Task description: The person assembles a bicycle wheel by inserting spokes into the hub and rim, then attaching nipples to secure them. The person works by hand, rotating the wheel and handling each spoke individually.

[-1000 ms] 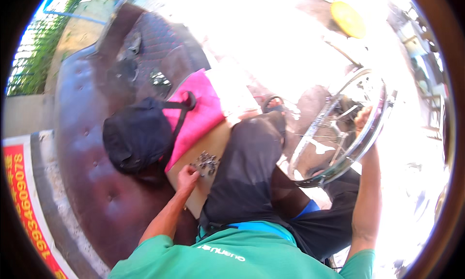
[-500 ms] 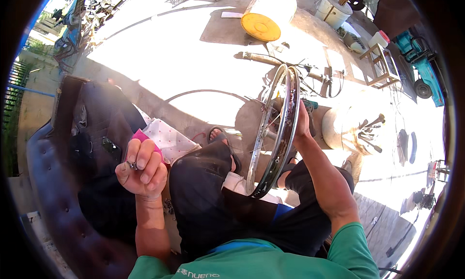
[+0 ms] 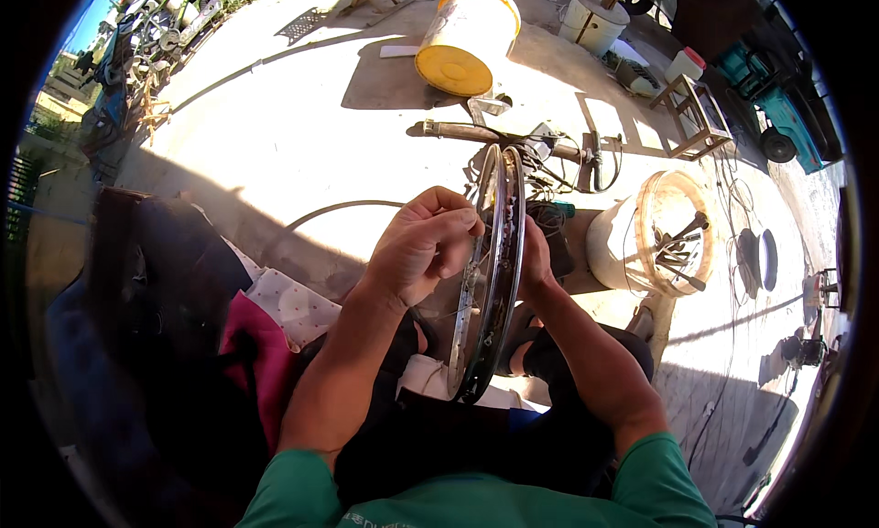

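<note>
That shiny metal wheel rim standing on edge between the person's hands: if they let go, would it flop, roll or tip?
The thin chromed metal wheel rim probably stays stiff, since it keeps a clean hoop shape. Standing on its narrow edge over the lap, it would likely tip sideways or roll once the left hand and right hand let go. Being an open hoop, it looks light.

Silver wheel rim (image 3: 494, 272) – shiny metal; yellow-lidded cream bucket (image 3: 465, 35) far off; pink cloth (image 3: 252, 359) beside white dotted fabric (image 3: 293, 304); green shirt (image 3: 476, 500); teal machine (image 3: 774, 97) far right.
</note>
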`<state>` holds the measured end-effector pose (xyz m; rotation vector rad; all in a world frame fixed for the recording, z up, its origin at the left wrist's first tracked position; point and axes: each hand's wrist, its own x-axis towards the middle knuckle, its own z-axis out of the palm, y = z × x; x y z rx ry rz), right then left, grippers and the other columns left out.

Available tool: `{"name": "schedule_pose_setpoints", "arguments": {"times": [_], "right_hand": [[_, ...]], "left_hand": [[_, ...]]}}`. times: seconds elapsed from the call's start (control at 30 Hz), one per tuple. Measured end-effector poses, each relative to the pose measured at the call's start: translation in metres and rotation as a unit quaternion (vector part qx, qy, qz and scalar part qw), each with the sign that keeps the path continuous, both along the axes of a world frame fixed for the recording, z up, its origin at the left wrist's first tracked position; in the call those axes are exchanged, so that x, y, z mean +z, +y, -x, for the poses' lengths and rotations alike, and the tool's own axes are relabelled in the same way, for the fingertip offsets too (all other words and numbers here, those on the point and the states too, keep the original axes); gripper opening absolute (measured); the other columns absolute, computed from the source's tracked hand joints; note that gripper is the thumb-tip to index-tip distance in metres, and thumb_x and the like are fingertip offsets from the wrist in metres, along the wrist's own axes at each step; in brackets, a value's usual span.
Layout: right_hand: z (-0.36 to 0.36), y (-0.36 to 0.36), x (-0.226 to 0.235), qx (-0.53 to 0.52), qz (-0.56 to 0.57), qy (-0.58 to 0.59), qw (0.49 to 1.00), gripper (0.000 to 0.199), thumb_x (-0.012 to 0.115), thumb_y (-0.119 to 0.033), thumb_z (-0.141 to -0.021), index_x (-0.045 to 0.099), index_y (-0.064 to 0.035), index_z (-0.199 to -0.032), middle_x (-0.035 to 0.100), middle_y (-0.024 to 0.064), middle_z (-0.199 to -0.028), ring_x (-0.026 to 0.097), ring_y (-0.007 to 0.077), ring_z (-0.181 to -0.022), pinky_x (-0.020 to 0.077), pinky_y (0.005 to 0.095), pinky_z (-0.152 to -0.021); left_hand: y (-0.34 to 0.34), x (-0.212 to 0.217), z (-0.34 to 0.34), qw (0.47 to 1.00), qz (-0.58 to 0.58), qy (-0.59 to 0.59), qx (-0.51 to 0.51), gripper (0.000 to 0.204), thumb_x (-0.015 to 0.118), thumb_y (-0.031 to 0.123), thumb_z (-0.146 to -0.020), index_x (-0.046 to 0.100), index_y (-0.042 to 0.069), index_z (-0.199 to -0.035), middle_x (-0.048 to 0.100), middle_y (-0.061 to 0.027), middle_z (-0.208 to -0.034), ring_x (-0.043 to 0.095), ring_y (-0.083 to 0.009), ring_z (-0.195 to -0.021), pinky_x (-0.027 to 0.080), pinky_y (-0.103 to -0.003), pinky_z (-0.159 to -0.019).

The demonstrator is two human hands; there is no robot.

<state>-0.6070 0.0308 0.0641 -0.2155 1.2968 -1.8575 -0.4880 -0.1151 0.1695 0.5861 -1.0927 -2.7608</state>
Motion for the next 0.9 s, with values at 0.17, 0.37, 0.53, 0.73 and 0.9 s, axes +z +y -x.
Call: {"name": "schedule_pose_setpoints", "arguments": {"times": [0.17, 0.37, 0.53, 0.73, 0.9], "right_hand": [[0.004, -0.005, -0.001, 0.002, -0.018, 0.004, 1.000, 0.034, 0.043, -0.032, -0.101, 0.062, -0.0053, -0.092, 0.054, -0.0011, -0.076, 0.048, 0.0083, -0.069, 0.0409, 0.0271, -0.062], [0.003, -0.006, 0.011, 0.011, -0.014, 0.035, 0.999, 0.036, 0.044, -0.033, -0.100, 0.063, -0.0054, -0.090, 0.057, -0.0005, -0.079, 0.049, 0.0080, -0.071, 0.0405, 0.0269, -0.064], [0.005, -0.006, 0.005, 0.010, -0.026, 0.064, 0.998, 0.037, 0.044, -0.034, -0.101, 0.065, -0.0050, -0.091, 0.059, 0.0001, -0.078, 0.051, 0.0081, -0.071, 0.0409, 0.0267, -0.066], [0.005, -0.004, 0.008, 0.010, -0.024, 0.068, 0.997, 0.037, 0.045, -0.033, -0.100, 0.066, -0.0038, -0.093, 0.060, 0.0007, -0.079, 0.053, 0.0084, -0.072, 0.0418, 0.0269, -0.066], [0.002, -0.004, 0.009, 0.002, -0.006, 0.031, 1.000, 0.038, 0.045, -0.032, -0.100, 0.068, -0.0019, -0.097, 0.062, 0.0009, -0.080, 0.053, 0.0087, -0.071, 0.0420, 0.0266, -0.066]], "left_hand": [[0.003, -0.001, -0.001, 0.995, 0.029, -0.094, -0.017, 0.008, 0.066, 0.013, -0.093, 0.061, 0.008, -0.097, 0.065, -0.0050, -0.081, 0.044, -0.0019, -0.047, 0.035, -0.018, -0.041], [0.011, -0.003, -0.001, 0.990, 0.053, -0.124, -0.033, 0.013, 0.065, 0.007, -0.090, 0.062, 0.003, -0.102, 0.059, -0.0009, -0.073, 0.043, -0.0024, -0.047, 0.032, -0.019, -0.041], [0.015, 0.005, -0.003, 0.987, 0.104, -0.123, -0.027, 0.018, 0.064, 0.002, -0.088, 0.063, -0.001, -0.106, 0.056, 0.0015, -0.070, 0.044, -0.0023, -0.049, 0.033, -0.018, -0.043], [0.016, 0.004, -0.002, 0.977, 0.160, -0.129, -0.051, 0.020, 0.066, 0.004, -0.088, 0.065, -0.002, -0.107, 0.059, 0.0010, -0.076, 0.046, -0.0011, -0.054, 0.035, -0.017, -0.046], [0.013, 0.009, 0.011, 0.957, 0.243, -0.156, -0.038, 0.018, 0.064, 0.005, -0.091, 0.065, -0.004, -0.107, 0.059, 0.0014, -0.073, 0.044, -0.0014, -0.053, 0.035, -0.018, -0.048]]}}
